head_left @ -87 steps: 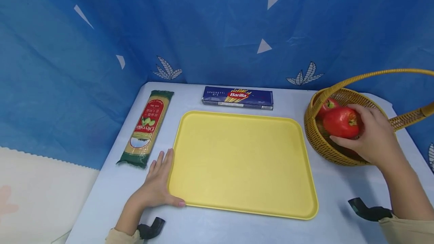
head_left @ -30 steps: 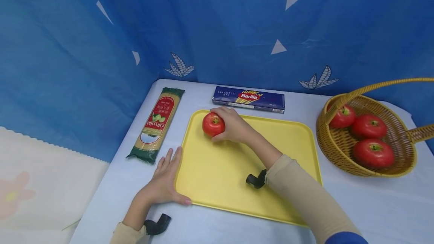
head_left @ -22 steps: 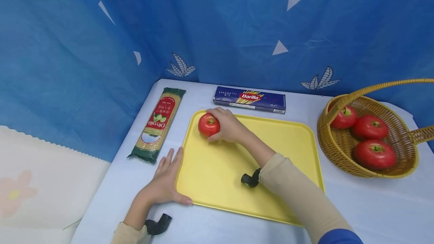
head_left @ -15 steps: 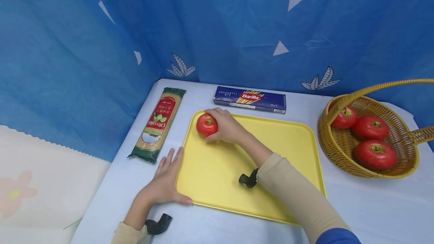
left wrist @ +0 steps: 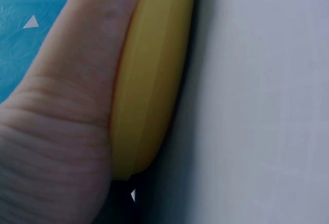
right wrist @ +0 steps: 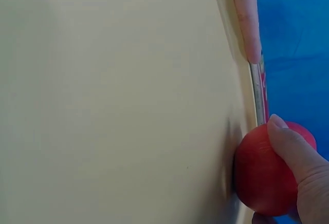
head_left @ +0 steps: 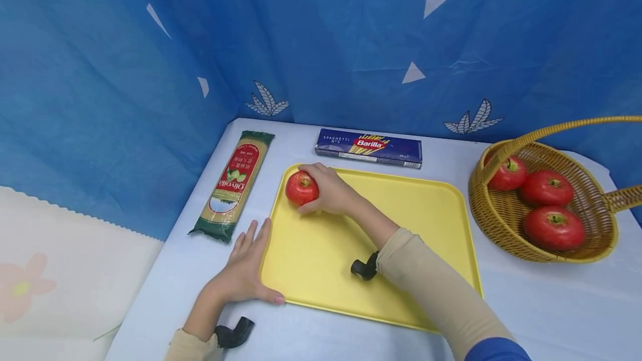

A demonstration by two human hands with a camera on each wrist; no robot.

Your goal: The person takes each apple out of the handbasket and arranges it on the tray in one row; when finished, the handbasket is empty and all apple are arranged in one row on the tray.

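In the head view my right hand (head_left: 331,189) grips a red apple (head_left: 302,188) at the far left corner of the yellow tray (head_left: 371,249). The right wrist view shows the thumb (right wrist: 290,144) lying across the apple (right wrist: 267,175), close over the tray surface. My left hand (head_left: 242,269) rests at the tray's near left corner, fingers spread along the left edge and thumb at the front edge. In the left wrist view the tray rim (left wrist: 149,80) lies against that hand.
Three red apples lie in a wicker basket (head_left: 506,238) with a tall handle, right of the tray. A blue Barilla spaghetti box (head_left: 368,149) lies behind the tray. To its left is an Olivoilà pasta packet (head_left: 233,185). A blue curtain (head_left: 321,43) hangs behind the table.
My right hand has taken an apple from the basket and carried it left to the tray's far left corner, lately shifting slightly further left. My left hand has stayed at the tray's corner.
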